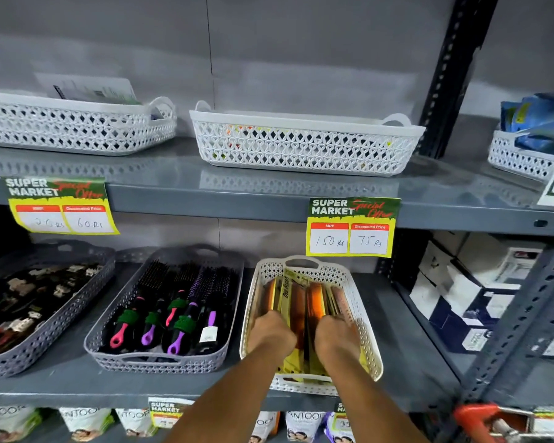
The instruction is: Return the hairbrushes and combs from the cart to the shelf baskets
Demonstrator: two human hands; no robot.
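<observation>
Both hands, left (271, 335) and right (336, 338), reach into the cream basket (367, 318) on the middle shelf (406, 353), fingers buried among the gold-packaged combs (301, 311); whether they grasp, I cannot tell. These packs stand on edge, long axes running away toward the wall, their near ends hidden by the hands.

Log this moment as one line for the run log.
left hand: in cream basket | right hand: same, on gold packs | grey brush basket: untouched

price tags (351, 227) | white boxes (461, 282) | blue packets (538, 119)
</observation>
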